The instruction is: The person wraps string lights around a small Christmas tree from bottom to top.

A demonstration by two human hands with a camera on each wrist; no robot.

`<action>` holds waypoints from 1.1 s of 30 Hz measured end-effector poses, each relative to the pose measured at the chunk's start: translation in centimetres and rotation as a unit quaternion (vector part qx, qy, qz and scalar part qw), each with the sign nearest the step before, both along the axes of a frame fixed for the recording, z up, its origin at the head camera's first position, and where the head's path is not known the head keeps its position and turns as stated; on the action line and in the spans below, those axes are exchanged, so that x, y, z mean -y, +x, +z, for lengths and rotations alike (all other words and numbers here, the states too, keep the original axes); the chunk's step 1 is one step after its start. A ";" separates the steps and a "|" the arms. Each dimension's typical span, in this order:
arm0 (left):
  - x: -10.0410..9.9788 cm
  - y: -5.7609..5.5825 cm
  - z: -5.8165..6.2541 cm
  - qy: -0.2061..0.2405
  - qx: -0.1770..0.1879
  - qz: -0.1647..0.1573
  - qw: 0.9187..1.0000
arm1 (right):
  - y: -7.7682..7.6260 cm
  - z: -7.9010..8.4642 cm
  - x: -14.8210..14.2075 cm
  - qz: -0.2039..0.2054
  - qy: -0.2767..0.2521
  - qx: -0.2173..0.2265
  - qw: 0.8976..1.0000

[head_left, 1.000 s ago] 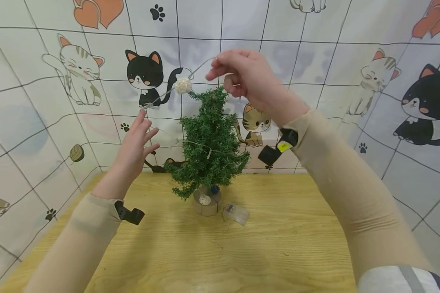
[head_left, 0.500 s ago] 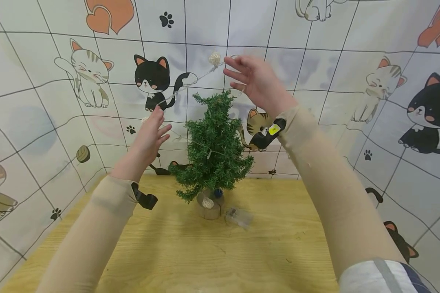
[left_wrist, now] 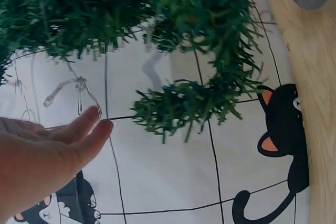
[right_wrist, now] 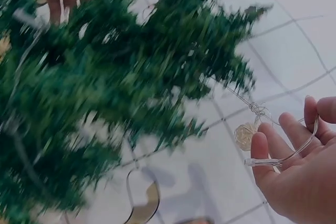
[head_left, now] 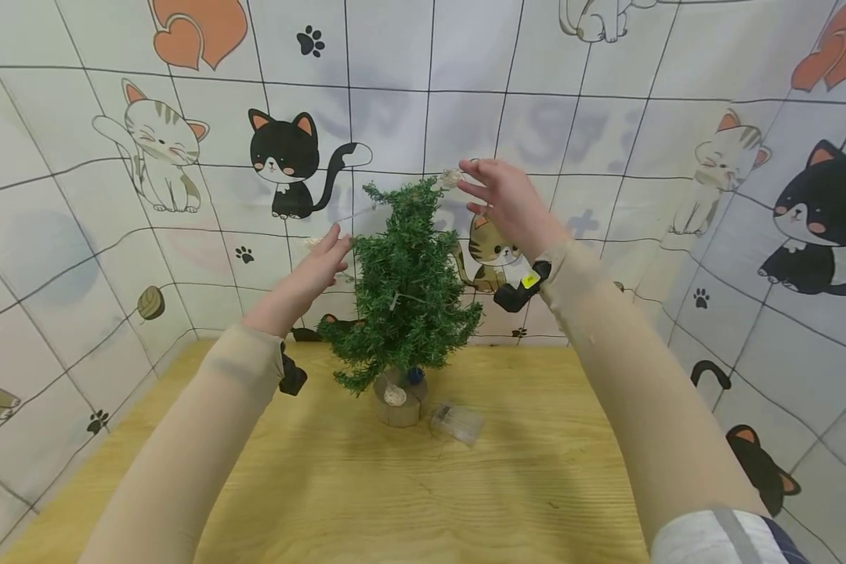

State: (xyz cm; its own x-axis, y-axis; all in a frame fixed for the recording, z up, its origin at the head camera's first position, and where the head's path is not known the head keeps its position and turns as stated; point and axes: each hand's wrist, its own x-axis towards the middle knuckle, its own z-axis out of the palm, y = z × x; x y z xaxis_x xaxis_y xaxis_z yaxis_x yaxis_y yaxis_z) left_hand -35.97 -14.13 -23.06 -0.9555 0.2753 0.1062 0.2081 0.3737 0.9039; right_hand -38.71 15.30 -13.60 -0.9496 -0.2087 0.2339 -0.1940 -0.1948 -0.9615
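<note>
A small green artificial Christmas tree [head_left: 412,282] stands on the table. At its upper right, my right hand [head_left: 509,200] holds a thin clear string-light wire; in the right wrist view, thumb and index finger pinch the wire [right_wrist: 313,129]. A pale woven ball [right_wrist: 245,136] on the string hangs beside those fingers, next to the treetop. My left hand [head_left: 310,278] is at the tree's left side, its fingers fairly straight. Wire [left_wrist: 80,82] passes by the left fingertips, and another pale ball [head_left: 312,243] shows partly behind that hand. The string behind the tree is hidden.
The tree's round base [head_left: 399,411] carries a white woven ball [head_left: 395,395] and a dark blue ball [head_left: 415,376]. A clear plastic battery box [head_left: 457,423] lies right of it on the wooden table [head_left: 423,501]. A cat-printed cloth [head_left: 606,133] rises behind.
My right hand has moved right, then down beside the treetop, bringing the string and its ball to the tree's right side. My left hand has moved right, closer to the tree.
</note>
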 end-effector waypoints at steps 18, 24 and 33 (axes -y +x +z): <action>-0.5 -2.3 -2.0 0.098 0.058 -0.083 0.990 | 1.6 -3.5 -8.8 -0.083 0.020 0.004 0.996; 0.4 -0.9 -0.7 0.106 0.013 -0.096 0.990 | 4.1 -2.7 -10.2 -0.069 0.035 0.003 0.997; 1.5 2.9 3.3 0.086 -0.143 0.031 0.986 | 8.8 -1.5 -10.5 -0.033 0.024 -0.030 0.999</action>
State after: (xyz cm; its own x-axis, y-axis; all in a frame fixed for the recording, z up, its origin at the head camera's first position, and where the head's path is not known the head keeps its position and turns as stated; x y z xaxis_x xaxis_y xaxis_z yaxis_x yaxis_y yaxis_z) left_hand -33.11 -15.66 -19.78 -0.8944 0.1712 0.4132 0.4447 0.2410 0.8627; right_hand -29.91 25.80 -15.05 -0.9462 -0.1580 0.2824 -0.2630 -0.1330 -0.9556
